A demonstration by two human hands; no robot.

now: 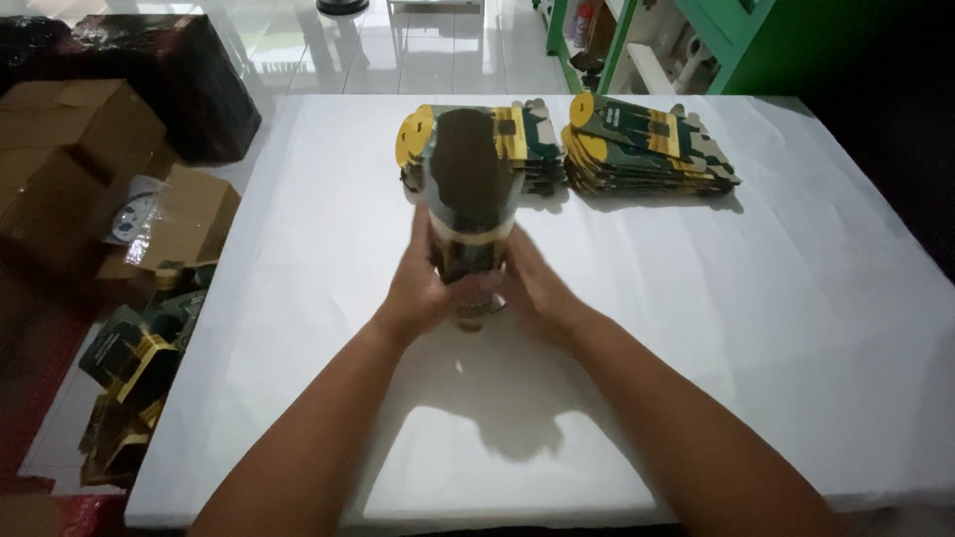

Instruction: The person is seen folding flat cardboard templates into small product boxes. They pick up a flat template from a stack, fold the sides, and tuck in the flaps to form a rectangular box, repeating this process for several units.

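A: Where does the carton sit against the fingers?

B: The dark green and yellow carton (468,199) is pinched between both hands above the white table (796,328). The left hand (423,288) presses on its left side near the lower end, fingers wrapped round onto it. The right hand (532,288) does the same on the right side, fingers closed against it. Both hands are clamped on the carton's near end; the far end sticks out beyond the fingertips.

A: Any containers, going left to right?

B: On the floor at far left, brown cardboard boxes (80,149); one open box (179,219) holds something pale, too dim to tell what. Below it lies a heap of folded-up cartons (134,368) in the same green and yellow. On the table behind the hands is a stack of flat carton blanks (527,149), and just to its right, apart from it, a second stack (647,149). Green shelving (716,40) stands at the far right, its contents unclear.

A: Which way does the carton point?

B: Its long axis runs away from the person, towards the stacks, tilted up off the table. A dark broad face is turned towards the camera, with a pale yellow band across it near the hands.
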